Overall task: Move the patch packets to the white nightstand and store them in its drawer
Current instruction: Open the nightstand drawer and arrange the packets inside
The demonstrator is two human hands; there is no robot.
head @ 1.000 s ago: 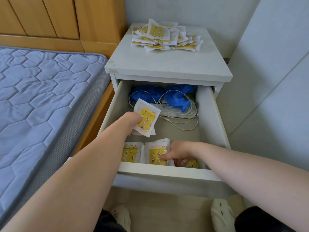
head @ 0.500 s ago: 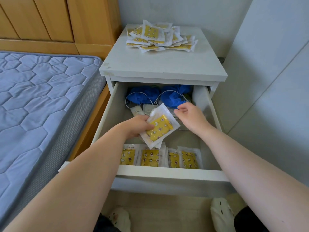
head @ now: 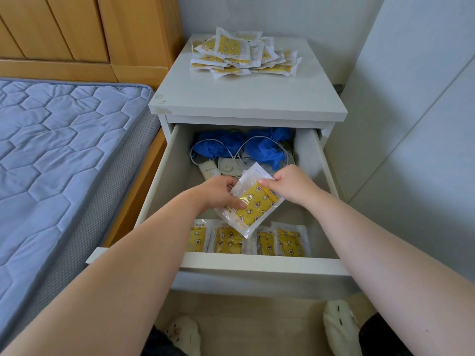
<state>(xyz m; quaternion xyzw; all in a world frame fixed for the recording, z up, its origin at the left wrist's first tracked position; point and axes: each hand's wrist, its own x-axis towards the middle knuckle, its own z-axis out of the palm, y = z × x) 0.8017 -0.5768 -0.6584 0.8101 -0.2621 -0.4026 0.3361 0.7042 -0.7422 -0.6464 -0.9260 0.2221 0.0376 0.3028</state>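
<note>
The left hand [head: 218, 192] is gripping a patch packet [head: 253, 204] by its left edge while the right hand [head: 290, 185] is pinching its upper right edge, above the middle of the open drawer [head: 257, 263]. The storing step seems to be under way. Next, the packet probably needs laying flat by the row of packets [head: 288, 242] along the drawer's front edge. A loose pile [head: 244, 53] is waiting at the back edge of the nightstand [head: 244, 98].

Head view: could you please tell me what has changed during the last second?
The right hand left the front row of packets, rose and now pinches the packet that the left hand holds. That row, the pile on top and the open drawer stayed put.
</note>
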